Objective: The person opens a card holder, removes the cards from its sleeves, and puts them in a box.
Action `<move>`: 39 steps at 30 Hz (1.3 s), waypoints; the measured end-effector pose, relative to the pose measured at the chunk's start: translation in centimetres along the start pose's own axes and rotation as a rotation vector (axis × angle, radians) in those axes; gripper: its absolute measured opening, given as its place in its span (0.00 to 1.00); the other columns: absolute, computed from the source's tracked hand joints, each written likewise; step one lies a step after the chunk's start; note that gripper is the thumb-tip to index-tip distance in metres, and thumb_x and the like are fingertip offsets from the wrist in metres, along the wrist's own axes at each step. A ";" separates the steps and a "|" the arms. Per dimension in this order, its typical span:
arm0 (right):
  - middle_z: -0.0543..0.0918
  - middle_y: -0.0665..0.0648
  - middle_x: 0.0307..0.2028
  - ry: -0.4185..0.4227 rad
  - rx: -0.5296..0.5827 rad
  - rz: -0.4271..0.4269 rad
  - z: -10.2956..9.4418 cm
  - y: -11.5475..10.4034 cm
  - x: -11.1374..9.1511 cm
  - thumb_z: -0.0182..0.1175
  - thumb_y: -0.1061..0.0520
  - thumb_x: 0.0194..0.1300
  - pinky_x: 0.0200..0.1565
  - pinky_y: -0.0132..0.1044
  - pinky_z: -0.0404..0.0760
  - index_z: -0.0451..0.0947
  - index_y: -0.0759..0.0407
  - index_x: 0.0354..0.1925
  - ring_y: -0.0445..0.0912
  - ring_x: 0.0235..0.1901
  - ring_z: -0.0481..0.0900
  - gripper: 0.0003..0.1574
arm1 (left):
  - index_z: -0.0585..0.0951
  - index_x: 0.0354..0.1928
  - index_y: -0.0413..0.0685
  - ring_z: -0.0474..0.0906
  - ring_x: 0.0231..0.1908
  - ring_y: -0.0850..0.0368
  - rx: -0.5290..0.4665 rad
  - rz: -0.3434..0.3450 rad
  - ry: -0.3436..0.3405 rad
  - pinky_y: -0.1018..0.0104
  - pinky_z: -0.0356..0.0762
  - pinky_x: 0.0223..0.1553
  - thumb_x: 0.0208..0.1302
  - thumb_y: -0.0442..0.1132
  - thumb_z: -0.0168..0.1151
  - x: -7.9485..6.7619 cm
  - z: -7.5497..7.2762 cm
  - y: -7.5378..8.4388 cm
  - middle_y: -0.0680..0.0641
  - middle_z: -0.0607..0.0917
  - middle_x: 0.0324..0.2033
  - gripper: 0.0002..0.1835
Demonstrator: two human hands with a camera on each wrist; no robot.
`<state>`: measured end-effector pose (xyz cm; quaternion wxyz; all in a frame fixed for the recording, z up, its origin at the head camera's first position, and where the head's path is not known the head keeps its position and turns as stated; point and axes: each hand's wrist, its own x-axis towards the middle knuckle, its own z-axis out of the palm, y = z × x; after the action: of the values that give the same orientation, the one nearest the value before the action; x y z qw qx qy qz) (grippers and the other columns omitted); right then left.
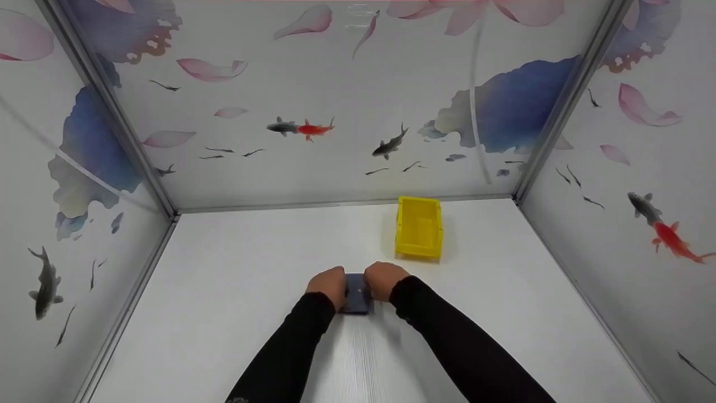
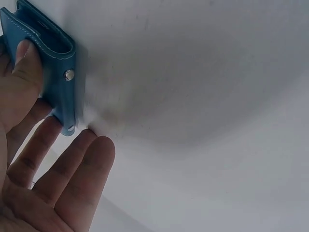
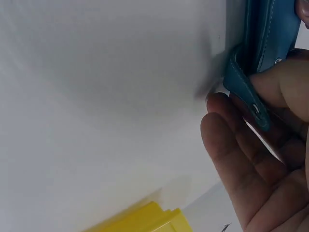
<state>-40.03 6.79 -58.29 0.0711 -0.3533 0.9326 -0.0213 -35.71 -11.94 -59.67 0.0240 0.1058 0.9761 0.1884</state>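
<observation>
A blue leather wallet (image 1: 356, 299) with pale stitching is between my two hands, over the white table. My left hand (image 1: 327, 284) grips its left side; in the left wrist view the thumb presses one face of the wallet (image 2: 54, 79), near a metal snap, and the other fingers spread behind and below. My right hand (image 1: 386, 280) holds the opposite side. A short strap (image 3: 248, 94) with a metal snap sticks out there, unfastened, between the right thumb and fingers. The right thumb's tip is hidden behind the strap.
A yellow plastic bin (image 1: 419, 228) stands beyond my right hand, close to the back wall. White panels printed with fish and petals (image 1: 313, 106) enclose the table (image 1: 251, 252) at the left, back and right.
</observation>
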 end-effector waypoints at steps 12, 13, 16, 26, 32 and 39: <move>0.91 0.57 0.36 0.053 -0.030 0.076 2.0 1.2 -0.5 0.85 0.56 0.63 0.51 0.60 0.90 0.94 0.56 0.33 0.55 0.42 0.86 0.08 | 0.92 0.53 0.43 0.89 0.41 0.49 0.113 -0.034 -0.059 0.52 0.91 0.48 0.39 0.72 0.93 0.4 1.3 1.2 0.43 0.92 0.49 0.47; 0.91 0.57 0.36 0.058 -0.030 0.079 2.0 1.2 -0.6 0.85 0.56 0.62 0.52 0.62 0.89 0.94 0.55 0.32 0.55 0.42 0.86 0.08 | 0.92 0.51 0.45 0.89 0.41 0.48 0.129 -0.030 -0.056 0.51 0.91 0.46 0.39 0.73 0.93 0.4 1.3 1.5 0.43 0.92 0.48 0.46; 0.91 0.56 0.36 0.060 -0.001 0.089 1.8 1.2 -0.8 0.86 0.57 0.59 0.52 0.63 0.86 0.94 0.53 0.30 0.55 0.43 0.85 0.07 | 0.88 0.49 0.45 0.87 0.38 0.49 0.179 -0.016 -0.052 0.51 0.91 0.41 0.41 0.71 0.92 0.4 1.3 2.6 0.44 0.89 0.39 0.44; 0.92 0.58 0.34 0.064 0.076 0.140 1.0 0.9 -1.7 0.81 0.60 0.63 0.59 0.68 0.87 0.91 0.55 0.28 0.56 0.43 0.87 0.09 | 0.80 0.67 0.38 0.86 0.37 0.47 0.022 -0.023 -0.136 0.49 0.90 0.46 0.60 0.54 0.75 -0.6 -1.0 3.7 0.40 0.91 0.40 0.38; 0.93 0.59 0.34 0.090 0.047 0.140 1.8 1.0 -1.2 0.83 0.58 0.62 0.55 0.65 0.89 0.93 0.56 0.30 0.57 0.42 0.89 0.07 | 0.66 0.88 0.42 0.86 0.45 0.47 -0.047 -0.055 -0.178 0.52 0.87 0.54 0.66 0.48 0.65 -1.9 -3.2 3.0 0.36 0.92 0.56 0.48; 0.96 0.55 0.37 0.037 0.088 0.150 1.3 1.1 -1.2 0.83 0.59 0.64 0.55 0.62 0.91 0.97 0.54 0.36 0.55 0.42 0.92 0.02 | 0.79 0.80 0.49 0.81 0.43 0.50 -0.048 -0.065 -0.110 0.53 0.86 0.50 0.66 0.35 0.61 -2.4 -3.8 1.1 0.38 0.90 0.60 0.37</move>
<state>-39.63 8.41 -59.52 0.0708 -0.2784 0.9558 -0.0633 -33.52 -12.85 -55.76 0.0865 0.0835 0.9714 0.2047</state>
